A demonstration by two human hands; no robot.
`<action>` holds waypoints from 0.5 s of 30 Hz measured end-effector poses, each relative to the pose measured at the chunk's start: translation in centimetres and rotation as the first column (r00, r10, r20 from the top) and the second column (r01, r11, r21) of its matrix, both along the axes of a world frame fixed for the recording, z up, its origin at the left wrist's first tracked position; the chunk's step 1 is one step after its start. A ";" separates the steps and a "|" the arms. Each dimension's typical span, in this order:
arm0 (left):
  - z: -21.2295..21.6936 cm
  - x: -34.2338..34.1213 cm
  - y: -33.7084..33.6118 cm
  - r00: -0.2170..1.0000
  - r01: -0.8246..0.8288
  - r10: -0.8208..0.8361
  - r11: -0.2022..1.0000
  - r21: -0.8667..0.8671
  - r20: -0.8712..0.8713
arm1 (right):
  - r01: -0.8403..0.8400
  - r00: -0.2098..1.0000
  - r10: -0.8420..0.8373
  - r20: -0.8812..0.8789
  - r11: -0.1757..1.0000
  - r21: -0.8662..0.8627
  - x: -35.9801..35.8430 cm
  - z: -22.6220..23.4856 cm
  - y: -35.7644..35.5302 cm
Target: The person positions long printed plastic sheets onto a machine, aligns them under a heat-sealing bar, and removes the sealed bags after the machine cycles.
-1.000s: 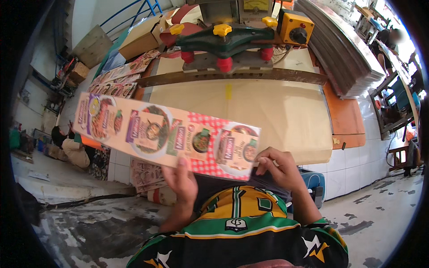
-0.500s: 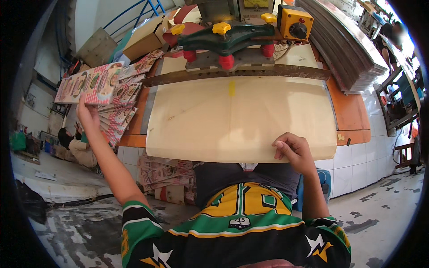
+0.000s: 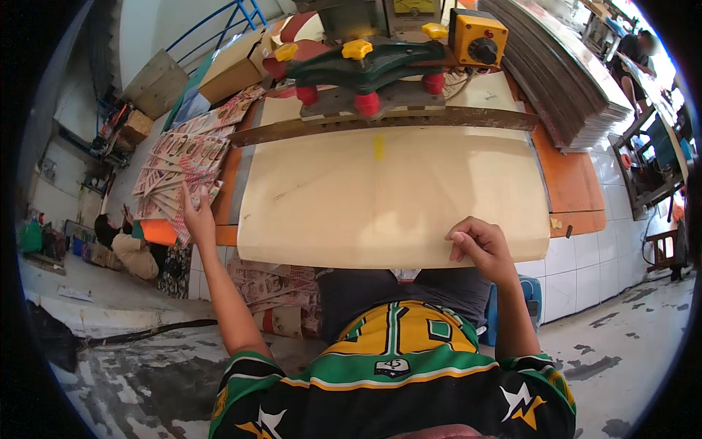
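Note:
My left hand (image 3: 197, 216) is at the near right edge of a fanned pile of flat printed packages (image 3: 183, 154), red and white with food pictures. Its fingers point up along the pile's edge, apart, and no package is lifted in them. My right hand (image 3: 480, 249) hovers or rests over the front right of a cream sheet (image 3: 387, 197) on the press bed. The fingers are curled in with the thumb against them, and nothing shows in them. Behind the sheet runs a long metal bar (image 3: 387, 121) under a green press head (image 3: 365, 66) with yellow knobs.
A yellow control box (image 3: 477, 38) with a black dial sits beside the press head. Tall stacked boards (image 3: 563, 80) stand at the right, a cardboard box (image 3: 234, 66) at the back left. More printed packages (image 3: 270, 289) lie below the orange table (image 3: 574, 194). Another person (image 3: 131, 249) sits at the left.
My left hand has come down and right, from holding up a printed package at the far left to the pile's near edge. That package is out of the hand. My right hand stays put.

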State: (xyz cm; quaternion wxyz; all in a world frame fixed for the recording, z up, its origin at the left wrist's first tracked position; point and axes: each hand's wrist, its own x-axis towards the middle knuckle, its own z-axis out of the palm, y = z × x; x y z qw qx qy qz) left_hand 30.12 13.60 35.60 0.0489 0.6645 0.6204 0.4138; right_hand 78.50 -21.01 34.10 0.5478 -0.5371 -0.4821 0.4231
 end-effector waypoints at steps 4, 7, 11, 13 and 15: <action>-2.4 1.6 -3.5 0.988 0.050 -0.038 0.996 0.080 -0.147 | -0.002 1.000 0.002 0.031 1.000 -0.010 -0.3 -0.1 0.2; -3.7 4.4 -6.6 0.965 -0.015 0.029 0.998 0.057 -0.260 | -0.009 0.998 0.010 0.060 1.000 -0.014 -0.3 0.2 0.2; -6.3 7.4 -9.7 0.993 0.085 -0.076 0.992 0.096 -0.092 | -0.053 0.995 0.056 0.082 0.998 -0.041 0.0 0.7 0.2; -6.1 9.4 -11.4 0.993 0.117 -0.113 0.988 0.103 -0.045 | -0.090 0.996 0.091 0.025 0.996 -0.028 0.0 0.9 0.3; -5.9 11.3 -12.9 0.987 0.158 -0.159 0.984 0.087 0.007 | -0.108 0.994 0.108 -0.018 0.993 -0.042 0.4 1.6 0.1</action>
